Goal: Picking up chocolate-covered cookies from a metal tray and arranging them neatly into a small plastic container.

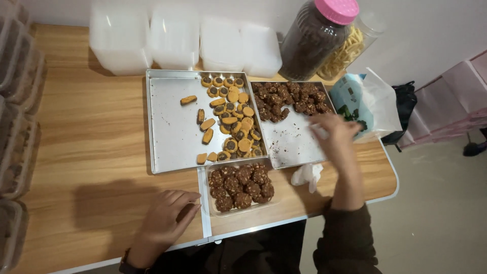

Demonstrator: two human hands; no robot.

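Head camera looks down as the left hand [167,215] rests open-fingered on the wooden table [91,152], bracing beside a clear box [241,189] of dark cookies, while the right hand [335,134] hovers over the emptier tray [294,144]; its grip is blurred, unreadable.

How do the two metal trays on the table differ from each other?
The left tray holds orange cookies with dark centres, bunched along its right side; the right tray holds dark brown cookies piled at its far end. The left tray looks wider than the right tray. The right tray's bare floor shows dark crumbs; the left tray's looks clean. The right hand reaches over the right tray only. Both are shallow, rectangular and silver.
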